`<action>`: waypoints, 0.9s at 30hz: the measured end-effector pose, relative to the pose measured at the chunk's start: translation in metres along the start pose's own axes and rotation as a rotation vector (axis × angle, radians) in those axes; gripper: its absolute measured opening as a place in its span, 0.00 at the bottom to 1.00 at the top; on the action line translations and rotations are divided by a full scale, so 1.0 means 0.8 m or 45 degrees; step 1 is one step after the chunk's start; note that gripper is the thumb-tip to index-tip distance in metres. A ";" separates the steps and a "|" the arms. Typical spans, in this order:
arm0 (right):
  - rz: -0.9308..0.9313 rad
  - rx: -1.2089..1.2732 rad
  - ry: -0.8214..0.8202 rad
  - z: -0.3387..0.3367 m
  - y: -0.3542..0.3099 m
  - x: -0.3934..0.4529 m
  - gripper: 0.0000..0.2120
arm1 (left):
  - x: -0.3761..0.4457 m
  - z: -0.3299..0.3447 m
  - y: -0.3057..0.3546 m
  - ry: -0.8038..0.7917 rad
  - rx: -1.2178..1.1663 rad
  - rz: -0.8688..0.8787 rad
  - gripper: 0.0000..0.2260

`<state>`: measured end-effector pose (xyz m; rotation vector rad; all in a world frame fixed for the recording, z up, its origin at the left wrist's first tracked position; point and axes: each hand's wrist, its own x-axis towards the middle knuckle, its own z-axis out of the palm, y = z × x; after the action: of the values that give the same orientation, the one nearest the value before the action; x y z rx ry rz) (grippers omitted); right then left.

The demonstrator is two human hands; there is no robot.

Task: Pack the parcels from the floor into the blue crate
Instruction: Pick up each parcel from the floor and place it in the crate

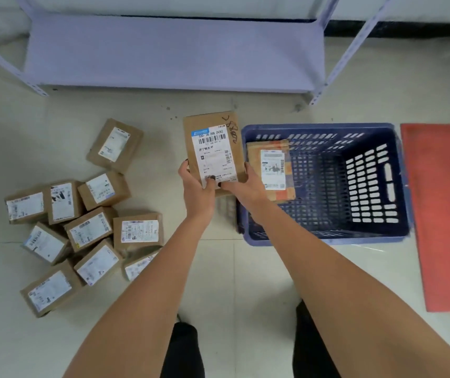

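Note:
A flat brown parcel (212, 148) with a white shipping label is held up over the floor, just left of the blue crate (398, 214). My left hand (197, 190) grips its lower left corner. My right hand (241, 186) grips its lower right corner, at the crate's left rim. One brown parcel (271, 170) with a label leans against the crate's left inner wall. Several small brown parcels (87, 230) lie in a loose pile on the floor at the left.
A grey metal shelf (174, 53) stands low at the back, its legs at both sides. A red mat (444, 214) lies on the floor right of the crate. My dark trouser legs show at the bottom.

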<state>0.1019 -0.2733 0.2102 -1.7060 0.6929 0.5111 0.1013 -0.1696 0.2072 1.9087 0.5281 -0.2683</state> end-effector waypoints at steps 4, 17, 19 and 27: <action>0.057 -0.096 0.023 -0.117 0.020 0.000 0.34 | -0.045 0.100 0.030 -0.032 -0.089 -0.043 0.26; 0.218 -0.026 0.153 -0.362 0.148 0.039 0.27 | -0.116 0.351 0.046 -0.305 0.023 -0.173 0.29; 0.241 -0.005 0.148 -0.364 0.168 0.051 0.26 | -0.116 0.362 0.034 -0.338 0.051 -0.191 0.29; 0.306 -0.023 0.152 -0.341 0.217 0.112 0.34 | -0.073 0.387 -0.018 -0.303 0.276 -0.223 0.30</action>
<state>0.0423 -0.5819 0.0928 -1.6893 0.9894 0.5865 0.0615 -0.4635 0.0994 2.0051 0.5219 -0.6816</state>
